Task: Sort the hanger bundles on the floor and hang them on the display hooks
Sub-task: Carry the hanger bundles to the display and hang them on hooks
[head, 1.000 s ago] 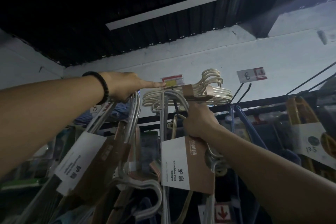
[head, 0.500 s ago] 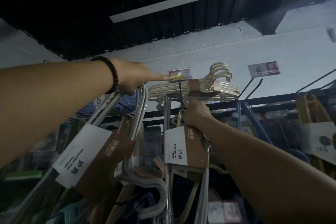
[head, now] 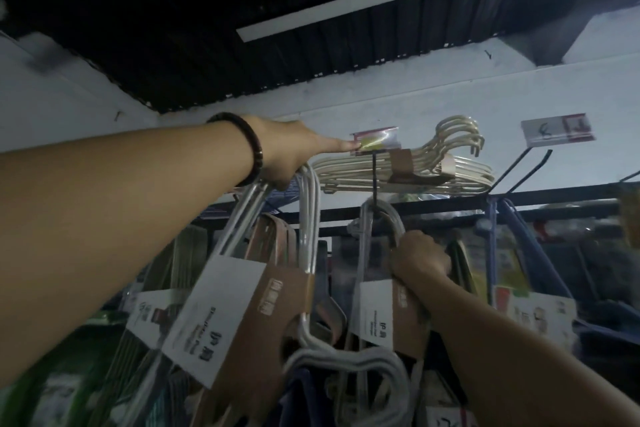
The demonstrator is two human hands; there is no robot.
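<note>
My left hand (head: 287,156) grips a white hanger bundle (head: 242,305) wrapped in a white-and-brown card sleeve, while its index finger touches the price tag (head: 375,139) at the tip of a black display hook (head: 374,177). My right hand (head: 419,256) is shut on a second grey-white hanger bundle (head: 384,312), whose curved hook tops sit looped over that display hook. A cream hanger bundle (head: 415,166) lies flat above the rack rail.
A black rack rail (head: 519,199) runs across at mid height. Empty black hooks (head: 533,166) with a price tag (head: 557,128) stick out at the right. Blue hangers (head: 498,229) and other packaged hangers crowd the rack below. The ceiling above is dark.
My right hand has dropped lower along its bundle, and that bundle's hook tops now sit over the display hook. My left hand keeps its finger on the price tag.
</note>
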